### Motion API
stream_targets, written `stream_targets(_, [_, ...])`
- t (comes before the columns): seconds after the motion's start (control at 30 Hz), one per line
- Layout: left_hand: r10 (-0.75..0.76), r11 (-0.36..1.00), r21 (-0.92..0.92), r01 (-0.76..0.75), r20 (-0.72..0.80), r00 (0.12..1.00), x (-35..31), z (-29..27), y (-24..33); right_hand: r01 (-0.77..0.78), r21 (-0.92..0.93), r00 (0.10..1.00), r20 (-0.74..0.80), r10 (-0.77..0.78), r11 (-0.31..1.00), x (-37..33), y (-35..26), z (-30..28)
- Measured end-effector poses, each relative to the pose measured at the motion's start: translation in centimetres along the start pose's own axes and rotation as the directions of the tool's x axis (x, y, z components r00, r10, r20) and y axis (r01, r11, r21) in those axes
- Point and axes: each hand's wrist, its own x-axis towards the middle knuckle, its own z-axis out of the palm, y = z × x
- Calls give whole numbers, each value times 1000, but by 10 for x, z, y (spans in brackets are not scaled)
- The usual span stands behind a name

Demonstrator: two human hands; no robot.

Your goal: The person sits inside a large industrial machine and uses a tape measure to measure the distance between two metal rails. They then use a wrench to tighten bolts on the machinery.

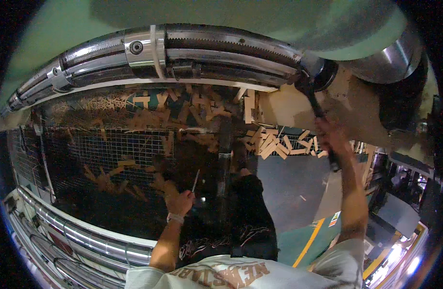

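My right hand is wrapped round the handle of a dark wrench, the arm stretched far forward. The head of that wrench meets the right end of a long steel shaft with toothed racks, beside a dark round fitting. Lower and to the left, my left hand is closed on a thin pale rod, which points up from the fingers. This hand is apart from the machine. A bright collar with a bolt sits round the shaft's middle.
Cut cardboard scraps lie heaped below the shaft and over a wire grid. Steel rollers run along the lower left. A large metal cylinder stands at the upper right. A yellow floor line crosses the green floor.
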Motion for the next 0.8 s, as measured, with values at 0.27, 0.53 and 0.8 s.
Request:
stream_targets(0.27, [202,964,-94,-249,-346,916,25,58,-100,50,558,977,-200,76,828,-14,66,144])
stream_targets(0.53, [125,955,-204,-218,-388,913,30,75,-117,444,410,824,-535,-185,797,88,104,172])
stream_targets(0.8, [104,970,234,-61,-173,979,5,18,-6,143,-377,885,-365,-289,915,230,116,122])
